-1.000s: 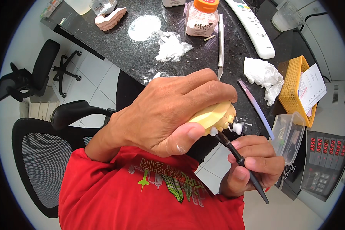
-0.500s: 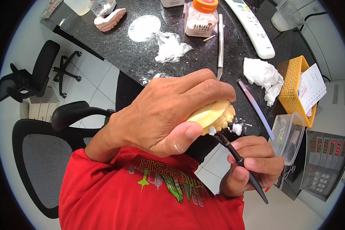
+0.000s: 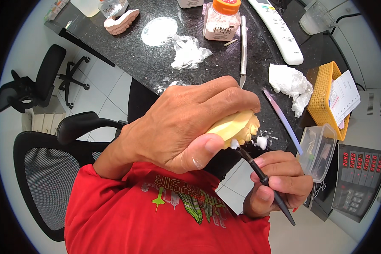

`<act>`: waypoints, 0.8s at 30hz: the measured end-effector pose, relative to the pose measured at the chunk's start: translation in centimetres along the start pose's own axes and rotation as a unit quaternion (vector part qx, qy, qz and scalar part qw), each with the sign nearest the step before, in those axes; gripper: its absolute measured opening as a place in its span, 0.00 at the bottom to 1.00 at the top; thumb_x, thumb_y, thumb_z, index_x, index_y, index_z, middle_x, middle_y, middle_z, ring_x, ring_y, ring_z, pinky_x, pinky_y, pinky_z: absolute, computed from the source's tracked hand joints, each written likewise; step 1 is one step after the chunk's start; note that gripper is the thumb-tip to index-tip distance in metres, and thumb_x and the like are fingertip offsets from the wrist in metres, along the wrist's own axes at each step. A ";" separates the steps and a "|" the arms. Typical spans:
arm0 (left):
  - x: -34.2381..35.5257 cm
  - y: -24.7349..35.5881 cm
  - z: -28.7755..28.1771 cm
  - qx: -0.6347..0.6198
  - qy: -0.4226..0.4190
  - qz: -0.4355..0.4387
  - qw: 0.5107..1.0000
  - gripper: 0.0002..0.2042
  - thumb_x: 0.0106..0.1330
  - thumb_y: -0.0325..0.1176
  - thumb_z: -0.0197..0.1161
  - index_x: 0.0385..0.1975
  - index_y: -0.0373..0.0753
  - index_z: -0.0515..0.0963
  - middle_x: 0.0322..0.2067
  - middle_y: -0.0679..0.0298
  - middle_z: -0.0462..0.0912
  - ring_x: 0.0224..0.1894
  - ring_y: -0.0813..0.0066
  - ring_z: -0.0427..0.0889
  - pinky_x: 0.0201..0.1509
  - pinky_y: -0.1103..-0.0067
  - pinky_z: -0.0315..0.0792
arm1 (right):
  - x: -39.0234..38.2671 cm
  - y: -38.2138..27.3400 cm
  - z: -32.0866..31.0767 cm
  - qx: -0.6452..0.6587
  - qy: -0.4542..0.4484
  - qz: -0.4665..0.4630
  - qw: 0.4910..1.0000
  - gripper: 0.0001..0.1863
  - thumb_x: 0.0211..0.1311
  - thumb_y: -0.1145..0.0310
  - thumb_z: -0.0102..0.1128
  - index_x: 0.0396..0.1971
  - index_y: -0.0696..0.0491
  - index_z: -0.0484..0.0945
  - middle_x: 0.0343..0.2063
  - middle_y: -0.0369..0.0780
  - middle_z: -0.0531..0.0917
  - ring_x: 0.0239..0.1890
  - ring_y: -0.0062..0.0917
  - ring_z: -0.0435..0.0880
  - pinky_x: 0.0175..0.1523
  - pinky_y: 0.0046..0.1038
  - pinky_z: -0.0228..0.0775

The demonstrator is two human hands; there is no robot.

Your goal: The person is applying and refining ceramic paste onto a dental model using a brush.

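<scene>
My left hand [image 3: 190, 118] grips a yellow dental cast [image 3: 233, 125], thumb along its lower side and fingers over the top. A small white mass [image 3: 235, 144] sits on the cast's lower teeth. In my right hand [image 3: 283, 182] is a slim black brush [image 3: 254, 165], held between curled fingers, its dark tip at or just beside that white mass; I cannot tell whether they touch. Another white lump [image 3: 261, 142] shows just right of the cast. Nearby on the bench lie a metal spatula [image 3: 243, 46] and a pink-lilac tool [image 3: 281, 118].
The dark speckled bench [image 3: 148, 59] holds crumpled tissues [image 3: 290, 86], a pink cast [image 3: 118, 23], an orange-lidded jar [image 3: 222, 23], a white remote [image 3: 279, 34], a yellow basket [image 3: 315, 101], a clear container [image 3: 317, 156] and a digital unit [image 3: 360, 182]. Black chairs [image 3: 42, 178] stand left.
The brush and my right hand have shifted very slightly, the tip staying beside the white mass. My left hand and the cast have moved a touch left. The unit's red readouts flicker between frames.
</scene>
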State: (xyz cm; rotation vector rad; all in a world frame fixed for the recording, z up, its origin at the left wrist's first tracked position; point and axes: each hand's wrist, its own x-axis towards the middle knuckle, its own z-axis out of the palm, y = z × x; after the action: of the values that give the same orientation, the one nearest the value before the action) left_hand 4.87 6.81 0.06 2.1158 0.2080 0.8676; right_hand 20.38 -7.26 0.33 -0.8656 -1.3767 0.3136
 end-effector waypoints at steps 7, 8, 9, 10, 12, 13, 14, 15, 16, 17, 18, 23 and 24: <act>0.0 0.0 0.2 -0.010 0.004 -0.007 1.000 0.35 0.67 0.62 0.30 0.43 0.32 0.73 0.31 0.54 0.78 0.28 0.66 0.83 0.27 0.77 0.75 | -0.1 0.1 0.0 -0.005 -0.005 0.001 1.000 0.16 0.39 0.81 0.68 0.33 0.60 0.74 0.21 0.45 0.80 0.24 0.35 0.84 0.28 0.27 0.80; 0.0 -0.1 0.2 -0.011 0.004 -0.006 1.000 0.35 0.67 0.62 0.30 0.43 0.32 0.73 0.31 0.54 0.78 0.28 0.66 0.83 0.27 0.77 0.75 | 0.0 0.1 0.0 -0.003 -0.002 -0.002 1.000 0.16 0.40 0.81 0.68 0.33 0.61 0.74 0.21 0.45 0.80 0.24 0.35 0.84 0.28 0.27 0.80; 0.0 -0.1 0.2 -0.008 -0.001 -0.003 1.000 0.35 0.67 0.62 0.30 0.43 0.32 0.73 0.31 0.54 0.78 0.28 0.66 0.83 0.27 0.77 0.75 | -0.1 0.1 0.0 -0.002 0.001 -0.005 1.000 0.16 0.40 0.81 0.67 0.33 0.61 0.75 0.21 0.45 0.80 0.24 0.35 0.84 0.28 0.27 0.80; 0.1 -0.1 0.1 -0.004 -0.005 -0.001 1.000 0.35 0.67 0.62 0.31 0.43 0.32 0.73 0.30 0.54 0.78 0.28 0.66 0.83 0.27 0.77 0.75 | 0.0 0.0 0.1 -0.002 0.000 -0.005 1.000 0.16 0.40 0.81 0.67 0.33 0.61 0.75 0.21 0.45 0.80 0.24 0.35 0.84 0.28 0.27 0.80; 0.1 -0.1 -0.1 -0.004 -0.005 0.001 1.000 0.35 0.67 0.62 0.31 0.43 0.32 0.73 0.30 0.54 0.78 0.28 0.66 0.83 0.27 0.77 0.75 | 0.1 0.0 0.2 -0.002 0.003 -0.002 1.000 0.16 0.40 0.81 0.67 0.32 0.61 0.75 0.21 0.45 0.80 0.24 0.36 0.84 0.28 0.27 0.80; 0.1 -0.1 0.0 -0.001 -0.006 0.001 1.000 0.35 0.67 0.62 0.31 0.43 0.32 0.73 0.30 0.54 0.78 0.28 0.65 0.83 0.28 0.77 0.75 | 0.0 0.1 0.2 -0.001 0.003 -0.002 1.000 0.16 0.40 0.81 0.67 0.32 0.61 0.75 0.21 0.45 0.80 0.24 0.36 0.84 0.28 0.27 0.80; 0.0 -0.2 0.0 -0.001 -0.006 0.001 1.000 0.35 0.67 0.62 0.31 0.43 0.32 0.73 0.30 0.54 0.78 0.28 0.65 0.83 0.28 0.77 0.75 | 0.0 0.2 0.3 -0.004 0.005 -0.003 1.000 0.16 0.40 0.81 0.67 0.32 0.61 0.75 0.21 0.45 0.80 0.24 0.36 0.84 0.28 0.27 0.80; 0.0 -0.3 0.0 -0.001 -0.006 0.000 1.000 0.35 0.67 0.62 0.31 0.43 0.32 0.73 0.30 0.54 0.78 0.28 0.65 0.83 0.28 0.77 0.75 | 0.0 0.3 0.3 -0.007 0.006 -0.004 1.000 0.16 0.40 0.81 0.67 0.32 0.61 0.75 0.21 0.45 0.80 0.24 0.36 0.84 0.28 0.27 0.80; 0.0 -0.2 0.0 0.000 -0.006 0.000 1.000 0.35 0.67 0.62 0.30 0.43 0.32 0.73 0.30 0.54 0.78 0.28 0.65 0.83 0.28 0.77 0.75 | 0.0 0.2 0.3 -0.007 0.006 -0.004 1.000 0.16 0.40 0.81 0.67 0.32 0.61 0.75 0.21 0.45 0.80 0.24 0.36 0.84 0.28 0.27 0.80; 0.0 -0.2 0.0 0.000 -0.005 0.000 1.000 0.35 0.67 0.62 0.30 0.43 0.32 0.73 0.30 0.54 0.78 0.28 0.65 0.83 0.28 0.77 0.75 | 0.0 0.2 0.2 -0.007 0.006 -0.002 1.000 0.16 0.40 0.81 0.67 0.32 0.61 0.75 0.21 0.45 0.80 0.24 0.36 0.84 0.28 0.27 0.80; 0.0 -0.1 0.0 0.002 -0.007 0.000 1.000 0.35 0.67 0.62 0.30 0.43 0.32 0.73 0.30 0.54 0.78 0.28 0.65 0.82 0.28 0.77 0.75 | 0.0 0.1 0.2 -0.007 0.006 0.001 1.000 0.15 0.40 0.81 0.67 0.32 0.61 0.75 0.21 0.45 0.80 0.24 0.36 0.84 0.28 0.27 0.80; 0.1 -0.1 -0.1 0.005 -0.014 -0.003 1.000 0.35 0.67 0.62 0.30 0.44 0.32 0.72 0.30 0.54 0.78 0.28 0.65 0.83 0.28 0.77 0.75 | 0.0 0.1 0.2 -0.009 0.005 0.001 1.000 0.16 0.40 0.81 0.67 0.32 0.61 0.75 0.21 0.45 0.80 0.25 0.36 0.84 0.29 0.27 0.80; 0.0 -0.2 -0.1 0.006 -0.015 -0.002 1.000 0.35 0.67 0.62 0.30 0.44 0.32 0.72 0.30 0.54 0.78 0.28 0.65 0.83 0.28 0.77 0.75 | -0.1 0.2 0.2 -0.008 0.006 0.001 1.000 0.16 0.39 0.81 0.67 0.33 0.61 0.75 0.21 0.45 0.80 0.25 0.36 0.84 0.29 0.27 0.80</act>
State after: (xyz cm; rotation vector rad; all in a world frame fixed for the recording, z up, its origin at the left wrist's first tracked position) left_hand 4.84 7.00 -0.02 2.1383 0.2022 0.8326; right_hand 20.19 -7.09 0.15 -0.8820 -1.3696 0.2993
